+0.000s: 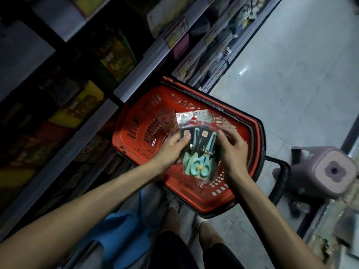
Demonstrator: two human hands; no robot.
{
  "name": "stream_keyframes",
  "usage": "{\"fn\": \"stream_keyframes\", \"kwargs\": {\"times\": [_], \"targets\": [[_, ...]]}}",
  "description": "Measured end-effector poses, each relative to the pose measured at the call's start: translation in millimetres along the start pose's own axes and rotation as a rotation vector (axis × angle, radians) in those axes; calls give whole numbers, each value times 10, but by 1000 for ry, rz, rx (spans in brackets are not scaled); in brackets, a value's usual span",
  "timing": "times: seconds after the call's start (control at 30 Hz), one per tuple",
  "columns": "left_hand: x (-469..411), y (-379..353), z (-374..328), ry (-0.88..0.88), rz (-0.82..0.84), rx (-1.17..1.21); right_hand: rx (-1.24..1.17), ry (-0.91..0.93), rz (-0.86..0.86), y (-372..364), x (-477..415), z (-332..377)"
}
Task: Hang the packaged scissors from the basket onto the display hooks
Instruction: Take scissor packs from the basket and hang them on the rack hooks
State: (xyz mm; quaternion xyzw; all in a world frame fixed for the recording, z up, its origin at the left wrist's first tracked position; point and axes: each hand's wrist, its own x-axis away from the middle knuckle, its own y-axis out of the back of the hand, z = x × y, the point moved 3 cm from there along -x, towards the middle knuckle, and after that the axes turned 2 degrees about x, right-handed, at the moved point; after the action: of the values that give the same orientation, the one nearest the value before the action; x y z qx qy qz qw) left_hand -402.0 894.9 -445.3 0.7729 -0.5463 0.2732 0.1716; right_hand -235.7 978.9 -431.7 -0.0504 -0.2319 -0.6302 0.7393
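Dim shelves [108,59] at ten o'clock are too dark to read, while over the basket [128,121] I see left grip [171,149] and right grip [234,150] pinching the packaged scissors [200,155].

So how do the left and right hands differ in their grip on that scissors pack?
1. The left hand takes the scissors pack at its left edge, while the right hand takes the right edge.
2. The left hand lays its thumb across the pack's front. The right hand shows its back, with fingers curled over the pack.

Shared: both hold the same pack above the red basket.
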Motion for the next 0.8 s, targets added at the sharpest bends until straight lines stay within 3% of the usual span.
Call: {"fn": "stream_keyframes", "kwargs": {"times": [0.17,0.33,0.53,0.8], "targets": [[138,-182,-512,-198,-28,-263,-113,14,-104,443,49,357],[311,-524,-1102,-311,25,-287,-219,243,-232,932,222,881],[654,-1053,-1916,-450,112,-310,-236,554,-513,1691,493,1610],[1184,-1688,-2931,-555,175,-200,-274,677,-718,2757,812,2138]]}}
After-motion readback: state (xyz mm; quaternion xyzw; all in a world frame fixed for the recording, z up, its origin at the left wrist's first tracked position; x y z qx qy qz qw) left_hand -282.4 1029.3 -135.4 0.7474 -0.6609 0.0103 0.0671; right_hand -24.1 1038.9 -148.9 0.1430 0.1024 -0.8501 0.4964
